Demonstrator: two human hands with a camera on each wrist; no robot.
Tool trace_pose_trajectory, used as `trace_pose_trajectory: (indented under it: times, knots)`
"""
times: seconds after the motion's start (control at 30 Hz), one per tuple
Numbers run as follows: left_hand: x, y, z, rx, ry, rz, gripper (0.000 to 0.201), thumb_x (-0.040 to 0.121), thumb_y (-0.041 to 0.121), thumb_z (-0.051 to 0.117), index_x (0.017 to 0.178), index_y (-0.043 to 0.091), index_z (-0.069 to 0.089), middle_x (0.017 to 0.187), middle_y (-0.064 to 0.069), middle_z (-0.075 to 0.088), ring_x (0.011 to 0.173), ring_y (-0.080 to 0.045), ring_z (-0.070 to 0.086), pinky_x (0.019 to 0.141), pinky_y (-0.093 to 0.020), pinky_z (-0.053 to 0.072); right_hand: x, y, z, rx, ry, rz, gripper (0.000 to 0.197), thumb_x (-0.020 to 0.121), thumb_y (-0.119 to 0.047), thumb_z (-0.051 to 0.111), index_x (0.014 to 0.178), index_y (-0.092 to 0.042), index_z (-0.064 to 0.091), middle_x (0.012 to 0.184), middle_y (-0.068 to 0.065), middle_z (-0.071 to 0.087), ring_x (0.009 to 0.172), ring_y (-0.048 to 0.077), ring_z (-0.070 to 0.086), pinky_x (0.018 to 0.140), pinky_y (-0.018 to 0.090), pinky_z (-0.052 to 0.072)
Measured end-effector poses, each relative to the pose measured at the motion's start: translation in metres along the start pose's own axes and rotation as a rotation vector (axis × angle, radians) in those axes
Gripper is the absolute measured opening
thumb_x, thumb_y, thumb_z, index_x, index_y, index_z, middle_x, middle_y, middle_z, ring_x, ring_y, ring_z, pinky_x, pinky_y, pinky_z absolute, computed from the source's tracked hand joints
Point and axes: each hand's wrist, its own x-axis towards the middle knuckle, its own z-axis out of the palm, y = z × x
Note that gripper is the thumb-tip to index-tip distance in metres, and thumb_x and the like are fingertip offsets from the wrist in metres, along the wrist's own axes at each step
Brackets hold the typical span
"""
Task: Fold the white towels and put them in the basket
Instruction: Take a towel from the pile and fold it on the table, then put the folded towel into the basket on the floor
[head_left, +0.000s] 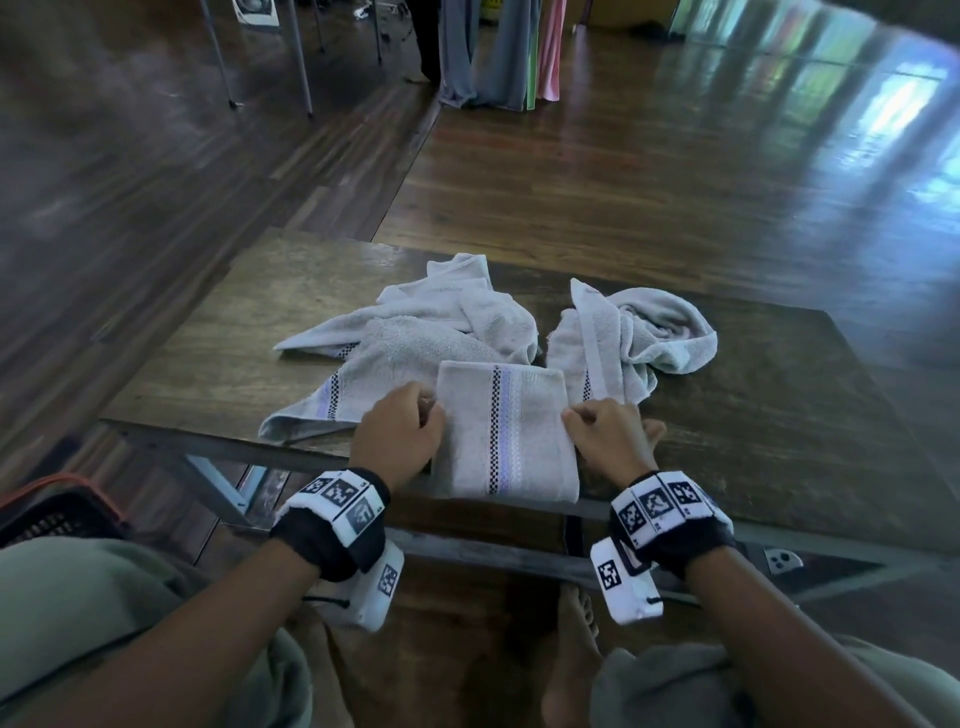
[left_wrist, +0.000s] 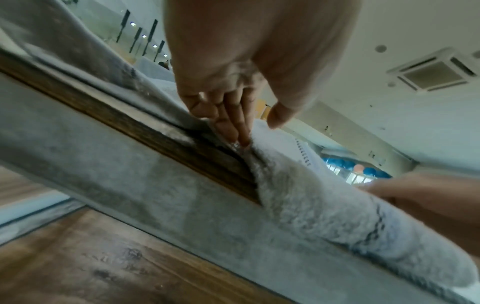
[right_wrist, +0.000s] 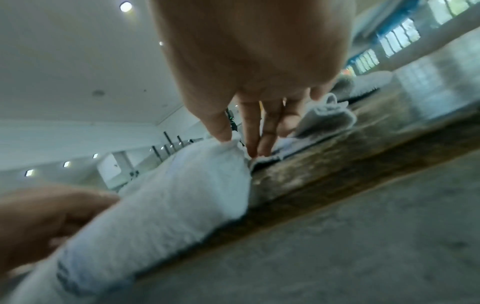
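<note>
Gripping the folded towel (head_left: 506, 436) at the tabletop's (head_left: 218, 338) near edge: left hand (head_left: 397, 434) pinching its left side, right hand (head_left: 605, 441) its right. Beyond, two crumpled towels (head_left: 415, 332). Basket (head_left: 57, 506) on floor, lower left.

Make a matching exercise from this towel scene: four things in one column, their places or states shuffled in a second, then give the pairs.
1. folded towel
2. crumpled towel
3. basket
4. spread towel

A. on the floor, at the person's left
B. bunched up on the table's far right part
C. loose on the table, left of the folded one
D. held at both sides by the left hand and right hand

Pairs: 1-D, 2-B, 3-A, 4-C
</note>
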Motion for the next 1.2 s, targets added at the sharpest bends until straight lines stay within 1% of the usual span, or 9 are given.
trace_pose_trajectory:
  times: [0.13, 0.23, 0.43, 0.57, 0.7, 0.8, 0.9, 1.1, 1.2]
  knots:
    - [0.005, 0.003, 0.004, -0.032, -0.161, -0.100, 0.022, 0.090, 0.039, 0.051, 0.096, 0.018, 0.055, 0.090, 0.001, 0.060, 0.083, -0.019, 0.057, 0.074, -0.032, 0.046, 0.004, -0.004, -0.001, 0.248, -0.162, 0.096, 0.041, 0.074, -0.057, 0.049, 0.052, -0.023, 0.057, 0.056, -0.006, 0.054, 0.069, 0.018, 0.057, 0.085, 0.045, 0.041]
    - [0.012, 0.005, 0.007, -0.049, -0.169, -0.135, 0.019, 0.089, 0.036, 0.055, 0.082, 0.019, 0.052, 0.079, 0.004, 0.057, 0.077, -0.017, 0.053, 0.066, -0.028, 0.039, 0.004, -0.008, -0.006, 0.413, -0.250, 0.115, 0.037, 0.085, -0.037, 0.059, 0.057, -0.014, 0.052, 0.058, 0.000, 0.048, 0.056, 0.014, 0.047, 0.058, 0.027, 0.038]
    - [0.012, 0.012, 0.006, -0.172, -0.200, -0.210, 0.021, 0.087, 0.029, 0.056, 0.078, 0.011, 0.057, 0.075, -0.002, 0.059, 0.076, -0.021, 0.056, 0.063, -0.029, 0.038, 0.009, -0.013, -0.010, 0.533, -0.342, 0.192, 0.031, 0.085, -0.021, 0.063, 0.061, -0.009, 0.048, 0.069, 0.008, 0.050, 0.059, 0.013, 0.047, 0.051, 0.020, 0.038]
    - [0.007, 0.017, 0.005, -0.263, -0.162, -0.243, 0.019, 0.090, 0.032, 0.054, 0.084, 0.015, 0.048, 0.081, 0.002, 0.053, 0.076, -0.016, 0.050, 0.059, -0.027, 0.036, 0.009, -0.019, -0.014, 0.573, -0.346, 0.212, 0.031, 0.085, -0.021, 0.062, 0.059, -0.011, 0.048, 0.074, 0.007, 0.056, 0.074, 0.019, 0.056, 0.069, 0.031, 0.048]
    - [0.002, 0.018, 0.002, -0.447, -0.196, -0.310, 0.026, 0.092, 0.032, 0.053, 0.104, 0.009, 0.050, 0.099, -0.002, 0.060, 0.091, -0.018, 0.057, 0.071, -0.031, 0.048, 0.006, -0.022, -0.020, 0.700, -0.433, 0.247, 0.015, 0.087, -0.017, 0.062, 0.088, -0.002, 0.060, 0.106, 0.016, 0.065, 0.102, 0.028, 0.062, 0.093, 0.041, 0.051]
    - [-0.012, 0.020, -0.002, -0.570, -0.244, -0.371, 0.023, 0.094, 0.023, 0.051, 0.114, 0.012, 0.051, 0.113, -0.004, 0.058, 0.105, -0.024, 0.056, 0.088, -0.041, 0.049, -0.004, -0.025, -0.025, 0.848, -0.486, 0.358, 0.035, 0.085, -0.010, 0.065, 0.114, 0.006, 0.055, 0.115, 0.016, 0.063, 0.104, 0.028, 0.060, 0.085, 0.043, 0.052]
    - [-0.023, 0.026, -0.012, -0.612, -0.254, -0.381, 0.030, 0.095, 0.019, 0.050, 0.124, 0.011, 0.050, 0.116, -0.005, 0.057, 0.104, -0.023, 0.054, 0.085, -0.039, 0.047, -0.019, -0.028, -0.029, 0.939, -0.509, 0.415, 0.031, 0.087, -0.008, 0.062, 0.116, 0.000, 0.053, 0.114, 0.015, 0.061, 0.096, 0.026, 0.059, 0.086, 0.046, 0.050]
    - [-0.033, 0.046, -0.067, -0.625, -0.126, -0.227, 0.030, 0.091, 0.022, 0.057, 0.119, 0.013, 0.055, 0.117, -0.003, 0.061, 0.108, -0.022, 0.057, 0.096, -0.042, 0.047, -0.052, -0.062, -0.062, 0.885, -0.315, 0.190, 0.019, 0.092, -0.019, 0.055, 0.110, -0.011, 0.053, 0.097, 0.003, 0.061, 0.085, 0.014, 0.058, 0.068, 0.031, 0.050]
    - [-0.042, 0.061, -0.105, -0.669, -0.052, -0.127, 0.024, 0.092, 0.016, 0.055, 0.115, 0.011, 0.057, 0.113, -0.006, 0.062, 0.103, -0.021, 0.058, 0.088, -0.035, 0.049, -0.069, -0.087, -0.090, 0.903, -0.243, 0.098, 0.030, 0.091, -0.022, 0.058, 0.118, -0.011, 0.052, 0.108, 0.007, 0.062, 0.091, 0.019, 0.061, 0.068, 0.033, 0.051]
